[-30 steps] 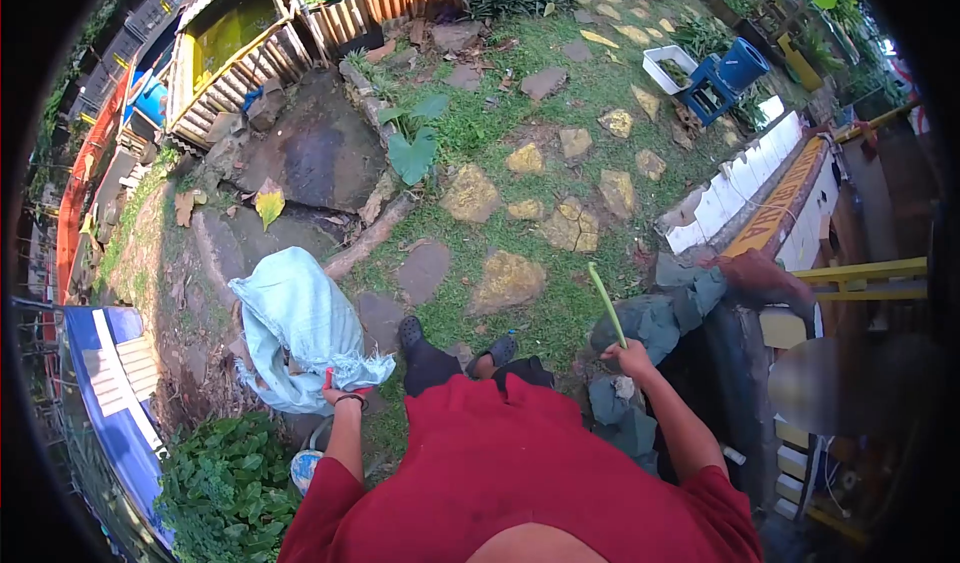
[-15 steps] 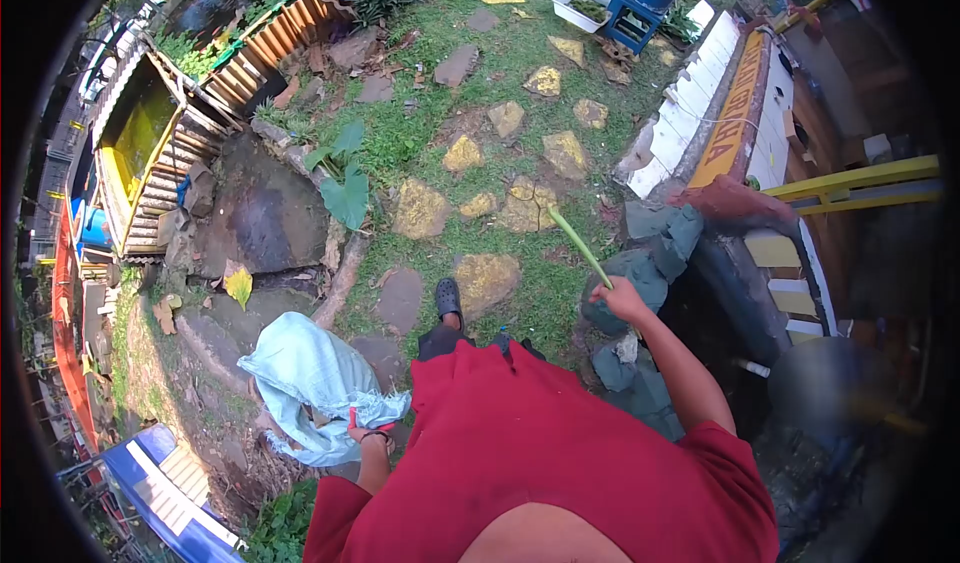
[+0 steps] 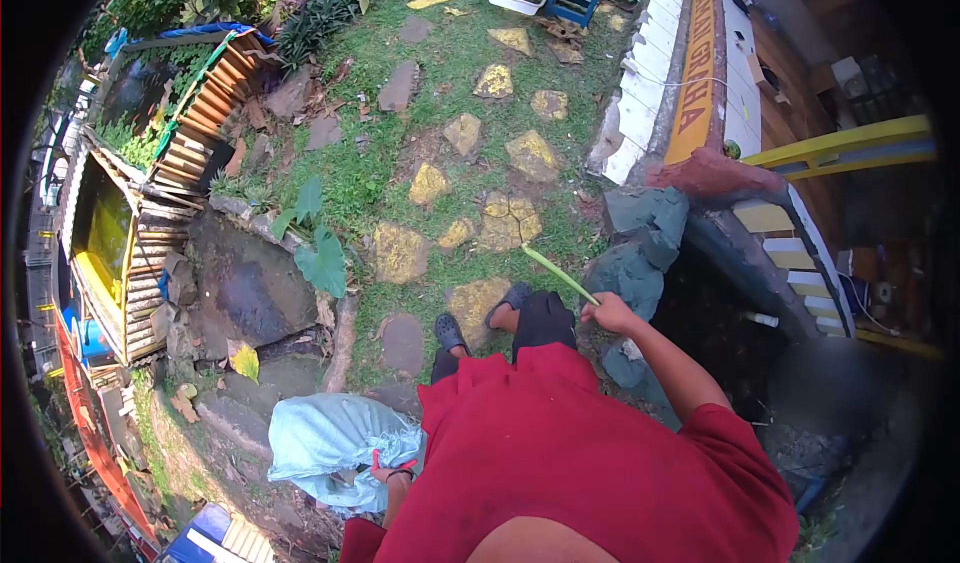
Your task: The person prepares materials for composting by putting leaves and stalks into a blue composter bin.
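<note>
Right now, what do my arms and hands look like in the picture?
Loose, dark-red short sleeves cover your upper arms, leaving the forearms bare. Your left hand has a dark wristband at its wrist; your right hand shows no wristband or glove.

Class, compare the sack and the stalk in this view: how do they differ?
Colour: the sack is pale blue, while the stalk is green.
Shape: the sack is broad and baggy with a frayed edge; the stalk is long and slim.
Place: the sack is in the left hand, the stalk in the right hand.
Shared: each is held in just one hand.
</note>
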The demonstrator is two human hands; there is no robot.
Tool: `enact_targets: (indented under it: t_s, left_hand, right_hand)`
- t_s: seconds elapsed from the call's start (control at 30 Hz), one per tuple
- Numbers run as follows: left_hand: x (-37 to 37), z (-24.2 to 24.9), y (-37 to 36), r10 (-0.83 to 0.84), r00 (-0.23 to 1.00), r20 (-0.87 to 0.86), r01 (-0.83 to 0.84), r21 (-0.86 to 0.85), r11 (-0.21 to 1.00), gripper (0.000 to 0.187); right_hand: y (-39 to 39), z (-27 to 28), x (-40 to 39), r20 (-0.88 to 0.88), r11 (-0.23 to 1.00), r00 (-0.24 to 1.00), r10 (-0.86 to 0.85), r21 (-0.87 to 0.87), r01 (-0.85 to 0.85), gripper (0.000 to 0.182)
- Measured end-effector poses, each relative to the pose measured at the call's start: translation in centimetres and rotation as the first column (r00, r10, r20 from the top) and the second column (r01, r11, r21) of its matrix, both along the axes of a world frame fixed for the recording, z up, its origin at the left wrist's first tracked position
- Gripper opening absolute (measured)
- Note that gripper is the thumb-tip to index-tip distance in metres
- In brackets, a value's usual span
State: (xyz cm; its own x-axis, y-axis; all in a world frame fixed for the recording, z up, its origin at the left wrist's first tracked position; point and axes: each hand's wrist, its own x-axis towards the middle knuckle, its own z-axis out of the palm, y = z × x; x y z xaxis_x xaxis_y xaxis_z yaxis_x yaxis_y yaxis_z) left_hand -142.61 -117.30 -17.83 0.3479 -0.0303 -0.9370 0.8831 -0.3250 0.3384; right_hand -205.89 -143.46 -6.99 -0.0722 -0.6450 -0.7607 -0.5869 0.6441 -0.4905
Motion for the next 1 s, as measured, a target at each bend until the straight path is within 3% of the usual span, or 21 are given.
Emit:
enact_targets:
  t_s: [0.13,0.27,0.33,0.4,0.43,0.53,0.57,0.6,0.67,0.8,1.0]
  left_hand:
    - [-6.4,-1.3,-8.5,-0.025,0.999,-0.029,0.024,-0.037,0.999,0.064]
    - [-14.5,-1.7,-20.3,-0.058,0.998,-0.03,0.054,-0.123,0.991,0.064]
    - [-18.0,-0.9,-26.4,-0.074,0.997,-0.012,0.071,-0.169,0.983,0.064]
    - [-20.7,-0.2,-31.6,-0.113,0.994,0.003,0.111,-0.194,0.975,0.063]
    - [-21.5,0.4,-33.6,-0.13,0.991,0.014,0.13,-0.198,0.972,0.063]
    - [-27.1,0.6,-42.2,-0.168,0.986,0.011,0.165,-0.243,0.956,0.063]
    - [-28.7,0.3,-44.9,-0.169,0.986,0.01,0.166,-0.259,0.952,0.063]
    - [-30.2,0.1,-46.8,-0.169,0.986,0.009,0.166,-0.262,0.951,0.063]
    - [-31.4,1.1,-47.5,-0.169,0.985,0.021,0.169,-0.22,0.961,0.063]
    - [-34.7,1.1,-49.7,-0.141,0.99,0.015,0.142,-0.174,0.975,0.063]
    - [-35.8,2.3,-56.1,-0.121,0.991,0.05,0.126,-0.111,0.986,0.063]
  right_hand:
    - [-3.6,-2.3,-4.9,0.098,0.992,0.988,-0.116,-0.046,0.121,0.021]
    - [-8.5,-5.0,-13.6,-0.002,0.981,0.981,-0.192,-0.002,0.192,0.019]
    - [-11.8,-6.6,-18.8,0.035,0.976,0.978,-0.207,-0.057,0.209,0.02]
    - [-14.7,-7.4,-23.8,-0.15,0.952,0.94,-0.305,-0.037,0.303,0.02]
    - [-16.2,-7.4,-25.8,-0.148,0.929,0.917,-0.37,-0.072,0.363,0.02]
    - [-21.6,-6.7,-31.5,-0.132,0.898,0.894,-0.427,-0.174,0.404,0.019]
    - [-24.1,-5.4,-33.2,-0.164,0.933,0.929,-0.332,-0.201,0.298,0.019]
    - [-26.6,-4.2,-34.9,-0.165,0.933,0.929,-0.331,-0.205,0.296,0.019]
    - [-30.2,-2.3,-36.8,-0.101,0.927,0.94,-0.327,-0.227,0.298,0.019]
    - [-35.9,-3.3,-40.0,-0.184,0.927,0.922,-0.342,-0.228,0.299,0.021]
    - [-39.9,-9.0,-40.6,-0.085,0.932,0.939,-0.333,-0.177,0.315,0.021]
